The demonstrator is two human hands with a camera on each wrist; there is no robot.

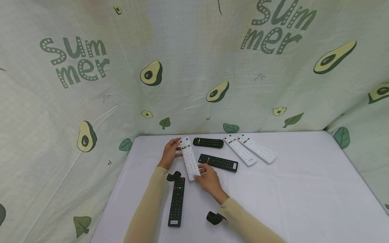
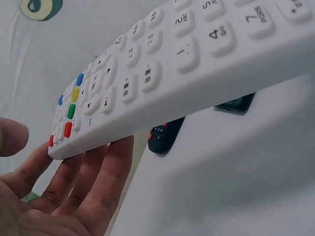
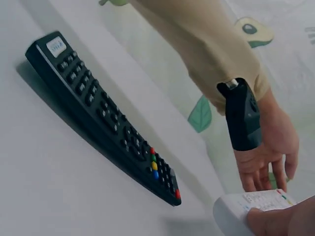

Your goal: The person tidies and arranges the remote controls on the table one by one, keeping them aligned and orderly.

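A white remote control (image 1: 190, 160) is held up between my two hands, its buttons facing up. Its near end is pinched by my right hand (image 1: 209, 180), with the thumb on the top face in the right wrist view. At the far end, the fingers of my left hand (image 2: 78, 191) lie extended under and behind the remote, while the left thumb stands apart from it. Beside my left forearm lies a black remote control (image 1: 176, 202) with coloured buttons. Another black remote (image 1: 218, 162) lies just right of the white one, near my right fingers.
A shorter black remote (image 1: 208, 142) lies at the back of the white table (image 1: 291, 195). Two white remotes (image 1: 240, 150) rest side by side at the back right. Behind hangs a printed cloth (image 1: 182, 67). Each wrist bears a black camera (image 1: 215, 218).
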